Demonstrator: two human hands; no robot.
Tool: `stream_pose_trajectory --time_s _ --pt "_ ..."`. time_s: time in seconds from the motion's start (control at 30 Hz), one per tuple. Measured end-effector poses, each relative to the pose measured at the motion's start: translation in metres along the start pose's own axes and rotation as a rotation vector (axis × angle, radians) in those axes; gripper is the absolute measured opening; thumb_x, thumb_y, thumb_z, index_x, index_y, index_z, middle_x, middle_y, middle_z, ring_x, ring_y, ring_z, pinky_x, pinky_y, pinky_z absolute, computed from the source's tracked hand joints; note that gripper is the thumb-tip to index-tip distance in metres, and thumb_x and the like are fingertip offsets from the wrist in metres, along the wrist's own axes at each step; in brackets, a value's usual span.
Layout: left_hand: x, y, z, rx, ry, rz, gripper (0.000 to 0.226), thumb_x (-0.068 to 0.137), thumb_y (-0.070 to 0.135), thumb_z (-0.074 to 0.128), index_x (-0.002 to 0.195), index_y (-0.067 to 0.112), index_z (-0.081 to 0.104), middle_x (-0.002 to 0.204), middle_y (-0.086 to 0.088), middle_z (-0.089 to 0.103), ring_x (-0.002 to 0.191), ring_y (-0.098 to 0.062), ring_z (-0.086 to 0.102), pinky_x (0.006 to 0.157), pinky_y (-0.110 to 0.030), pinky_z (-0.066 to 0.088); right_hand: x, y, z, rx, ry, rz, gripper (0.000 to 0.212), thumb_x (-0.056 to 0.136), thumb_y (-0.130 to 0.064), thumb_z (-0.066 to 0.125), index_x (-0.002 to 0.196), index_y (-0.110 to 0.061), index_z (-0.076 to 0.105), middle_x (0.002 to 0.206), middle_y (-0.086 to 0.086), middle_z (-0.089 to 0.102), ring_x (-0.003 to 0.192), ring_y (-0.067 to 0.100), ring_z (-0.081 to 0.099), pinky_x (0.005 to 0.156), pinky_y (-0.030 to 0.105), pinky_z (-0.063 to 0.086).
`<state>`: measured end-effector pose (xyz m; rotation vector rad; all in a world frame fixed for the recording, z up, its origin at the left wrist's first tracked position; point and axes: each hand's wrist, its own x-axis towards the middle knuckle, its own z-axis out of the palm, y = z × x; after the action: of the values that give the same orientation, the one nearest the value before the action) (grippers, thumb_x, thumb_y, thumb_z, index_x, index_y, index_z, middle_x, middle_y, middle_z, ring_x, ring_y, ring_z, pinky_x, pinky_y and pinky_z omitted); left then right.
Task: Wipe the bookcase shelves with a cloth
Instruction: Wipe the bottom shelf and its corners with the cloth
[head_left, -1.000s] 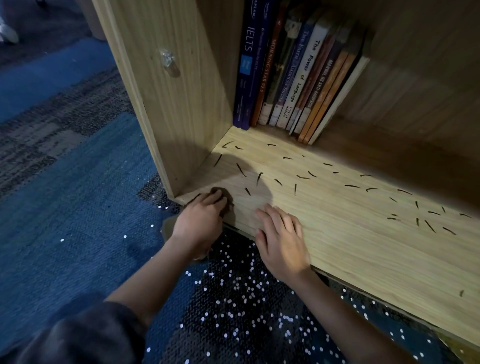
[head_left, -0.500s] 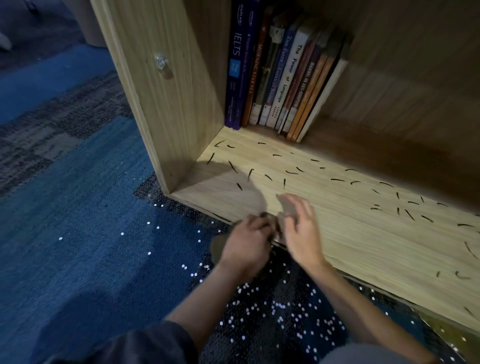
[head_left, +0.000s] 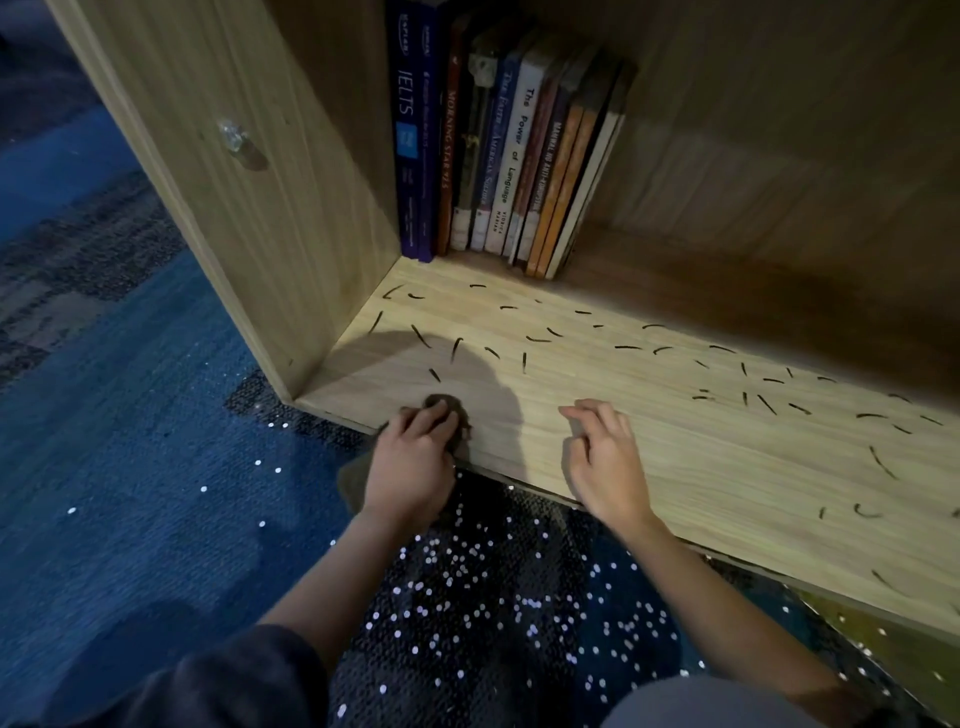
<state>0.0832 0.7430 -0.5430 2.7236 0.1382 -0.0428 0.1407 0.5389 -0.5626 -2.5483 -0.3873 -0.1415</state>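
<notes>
The left hand (head_left: 410, 465) grips the dark brown cloth (head_left: 448, 406), its fingers (head_left: 426, 421) curled over this soft crumpled lump, which lies on the front edge of the bookcase shelf (head_left: 727, 483) near the left corner. The right hand (head_left: 605, 462) rests well apart on the pale grained wood, fingers loosely bent, holding nothing. Thin dark curved bits (head_left: 524, 361) lie scattered on the flat board.
</notes>
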Motion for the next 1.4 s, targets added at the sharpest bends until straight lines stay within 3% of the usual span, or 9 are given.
stream_pose_trajectory --time_s 0.17,0.23,0.33,0.53,0.63,0.9,1.07,1.17,1.4 --pt "0.021 0.054 0.002 -0.314 -0.174 0.030 0.044 0.090 0.000 0.041 0.131 0.014 0.051 0.138 -0.005 0.049 0.124 -0.027 0.042 0.106 -0.040 0.034 0.006 -0.001 -0.017 0.508 0.040 0.243 0.034 0.090 0.004 0.040 0.103 -0.011 0.067 0.111 -0.001 0.060 0.111 0.011 0.049 0.089 0.004 0.031" --pt "0.031 0.069 -0.003 -0.563 -0.198 -0.028 0.033 0.091 -0.001 0.047 0.120 0.011 0.056 0.119 -0.005 0.060 0.109 -0.021 0.055 0.099 -0.034 0.044 0.009 -0.002 -0.032 0.724 0.051 0.367 0.033 0.092 0.004 0.038 0.101 -0.012 0.066 0.104 -0.005 0.064 0.108 0.010 0.054 0.089 0.008 0.038" --pt "0.039 0.080 -0.002 -0.799 -0.180 -0.172 0.047 0.090 0.007 0.057 0.135 0.015 0.044 0.135 -0.004 0.050 0.127 -0.020 0.044 0.104 -0.029 0.036 0.010 0.003 -0.051 0.804 0.121 0.430 0.029 0.095 0.002 0.038 0.105 -0.010 0.062 0.096 -0.010 0.064 0.108 0.015 0.056 0.097 0.023 0.043" --pt "0.039 0.063 0.012 -0.740 -0.007 -0.132 0.027 0.085 0.006 0.064 0.110 0.013 0.058 0.122 -0.005 0.053 0.115 -0.020 0.053 0.101 -0.024 0.040 -0.010 -0.019 -0.032 0.354 -0.136 0.234 0.018 0.091 -0.024 0.056 0.105 -0.024 0.067 0.103 -0.008 0.050 0.112 0.015 0.044 0.102 0.033 0.033" --pt "0.036 0.044 0.005 -0.589 0.078 -0.019 0.015 0.090 0.005 0.054 0.099 0.013 0.064 0.115 0.000 0.051 0.107 -0.014 0.050 0.095 -0.017 0.039 -0.014 -0.023 -0.028 -0.017 -0.204 0.143 0.042 0.087 -0.047 0.055 0.123 -0.025 0.057 0.117 -0.009 0.042 0.115 0.010 0.032 0.098 0.029 0.023" --pt "0.022 -0.022 -0.006 -0.202 0.093 0.082 0.029 0.093 0.018 0.051 0.122 0.020 0.059 0.129 0.000 0.053 0.119 -0.022 0.042 0.098 -0.035 0.034 0.019 -0.007 -0.036 -0.143 -0.145 0.283 0.043 0.094 -0.020 0.047 0.136 -0.020 0.045 0.134 0.005 0.042 0.124 0.023 0.035 0.105 0.038 0.027" --pt "0.019 -0.027 0.000 -0.152 0.101 0.049 0.037 0.092 0.028 0.053 0.129 0.022 0.053 0.138 0.005 0.045 0.127 -0.019 0.035 0.106 -0.032 0.019 0.022 -0.047 -0.002 -0.206 -0.211 0.182 0.053 0.092 -0.053 0.038 0.126 -0.014 0.046 0.133 0.002 0.040 0.126 0.023 0.034 0.112 0.042 0.023" --pt "0.021 -0.029 -0.001 -0.159 0.121 0.023 0.044 0.090 0.036 0.055 0.132 0.024 0.049 0.142 0.005 0.040 0.131 -0.018 0.031 0.111 -0.036 0.012 -0.002 -0.039 0.003 -0.194 -0.216 0.017 0.038 0.092 -0.036 0.042 0.126 -0.017 0.044 0.131 -0.004 0.042 0.125 0.017 0.036 0.114 0.037 0.022" --pt "0.024 -0.039 -0.001 -0.153 0.016 -0.063 0.085 0.080 0.062 0.054 0.147 0.023 0.018 0.153 0.006 0.017 0.141 -0.016 0.011 0.117 -0.040 -0.001 0.056 -0.023 -0.005 -0.210 -0.139 0.130 0.051 0.091 -0.010 0.044 0.142 -0.014 0.036 0.149 0.005 0.033 0.138 0.027 0.021 0.115 0.035 0.012"
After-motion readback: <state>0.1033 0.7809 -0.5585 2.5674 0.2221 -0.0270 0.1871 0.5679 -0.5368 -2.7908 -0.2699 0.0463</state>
